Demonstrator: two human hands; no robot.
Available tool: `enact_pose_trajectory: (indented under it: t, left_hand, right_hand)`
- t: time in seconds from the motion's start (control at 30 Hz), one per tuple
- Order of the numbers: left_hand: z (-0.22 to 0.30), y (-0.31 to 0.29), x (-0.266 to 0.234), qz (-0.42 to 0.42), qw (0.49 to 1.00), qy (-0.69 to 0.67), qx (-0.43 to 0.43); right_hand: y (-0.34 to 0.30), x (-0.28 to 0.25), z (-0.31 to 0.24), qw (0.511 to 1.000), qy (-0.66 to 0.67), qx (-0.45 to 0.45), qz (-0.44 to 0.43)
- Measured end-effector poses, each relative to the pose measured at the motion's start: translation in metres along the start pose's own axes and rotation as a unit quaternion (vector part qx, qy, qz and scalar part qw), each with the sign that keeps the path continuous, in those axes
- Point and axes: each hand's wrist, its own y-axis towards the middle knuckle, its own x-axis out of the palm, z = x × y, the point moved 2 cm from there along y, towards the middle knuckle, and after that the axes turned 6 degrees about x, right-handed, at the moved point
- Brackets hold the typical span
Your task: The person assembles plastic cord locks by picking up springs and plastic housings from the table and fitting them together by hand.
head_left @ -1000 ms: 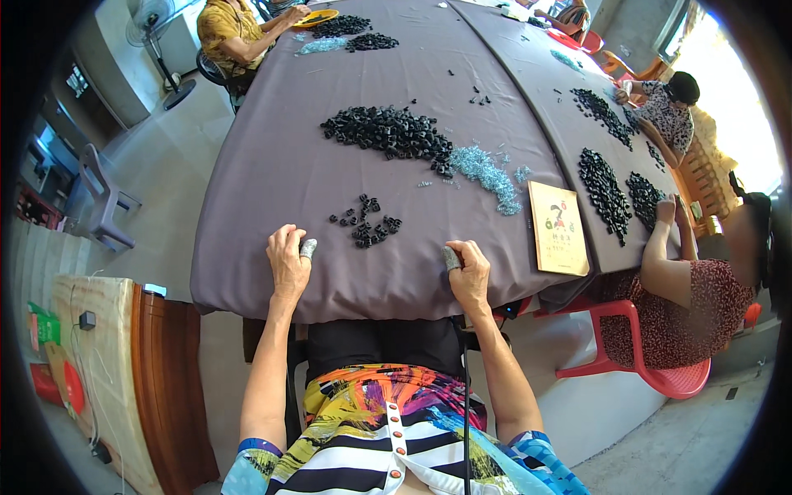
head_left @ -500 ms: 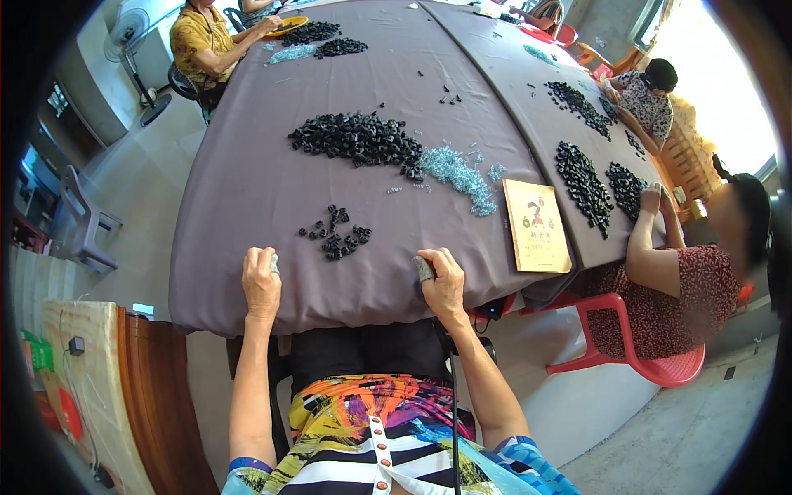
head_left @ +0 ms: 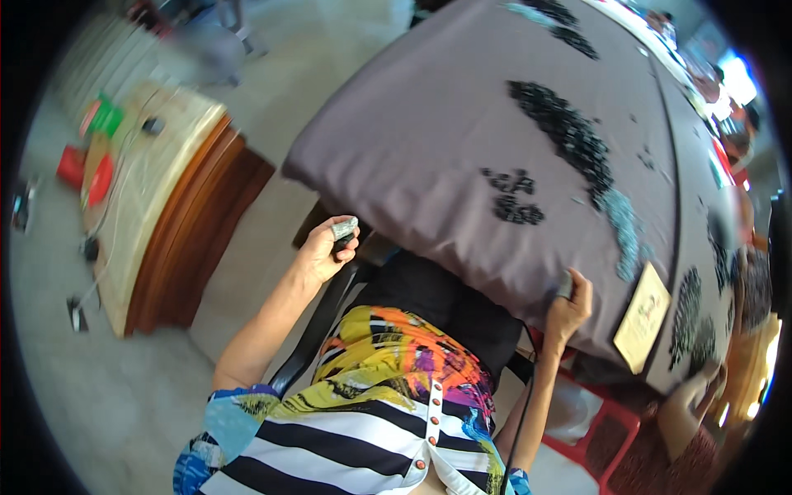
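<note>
My left hand (head_left: 324, 250) is off the table's left front corner, its fingers closed on a small black plastic part (head_left: 341, 242). A greyish cover wraps the thumb or fingertip there. My right hand (head_left: 571, 307) is curled at the front edge of the cloth-covered table (head_left: 429, 157), with a grey cover on its thumb; whatever its fingers hold is hidden. A small cluster of black plastic parts (head_left: 517, 209) lies between my hands, farther in. Behind it spreads a long heap of black parts (head_left: 569, 136), which meets a pile of small pale-blue springs (head_left: 620, 235).
A yellow booklet (head_left: 642, 318) lies right of my right hand. To the left stands a wooden cabinet with a pale top (head_left: 169, 165), bearing cables and red and green items. A co-worker's hand (head_left: 697, 396) and a red plastic chair (head_left: 606, 437) are at the lower right.
The view has swung left, bringing the cabinet nearer the middle. My left hand has moved away from the tabletop and turned, showing the black part. My right hand stays by the table edge.
</note>
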Motion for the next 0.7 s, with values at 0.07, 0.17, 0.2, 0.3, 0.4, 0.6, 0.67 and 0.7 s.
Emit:
enact_pose_trajectory:
  t: [0.07, 0.17, 0.2, 0.3, 0.4, 0.6, 0.67, 0.7]
  left_hand:
    - [0.001, 0.001, -0.035, 0.088, 0.996, -0.006, -0.01]
    - [-0.003, 0.02, -0.08, 0.215, 0.976, 0.023, 0.004]
    - [-0.004, 0.029, -0.092, 0.222, 0.975, 0.018, 0.008]
    - [-0.012, 0.06, -0.119, 0.266, 0.962, 0.01, 0.058]
    - [-0.014, 0.103, -0.12, 0.282, 0.95, 0.092, 0.101]
    - [-0.001, 0.141, -0.167, 0.222, 0.895, 0.333, 0.196]
    - [-0.021, 0.127, -0.119, 0.216, 0.927, 0.302, 0.06]
    - [-0.016, 0.117, -0.137, 0.201, 0.914, 0.345, 0.067]
  right_hand:
    - [-0.002, 0.006, 0.005, 1.0, 0.001, 0.002, -0.011]
    - [-0.006, 0.011, 0.002, 1.0, -0.022, 0.007, -0.019]
    - [-0.008, 0.013, 0.002, 0.999, -0.033, -0.006, -0.016]
    - [-0.01, 0.014, 0.002, 0.999, -0.05, -0.007, -0.018]
    - [-0.012, 0.009, 0.002, 0.998, -0.061, 0.005, -0.016]
    - [-0.01, 0.017, -0.016, 0.999, -0.036, 0.001, -0.024]
    - [-0.006, 0.007, -0.003, 0.999, -0.044, 0.003, -0.011]
    - [-0.005, 0.012, -0.008, 0.999, -0.04, -0.02, -0.021]
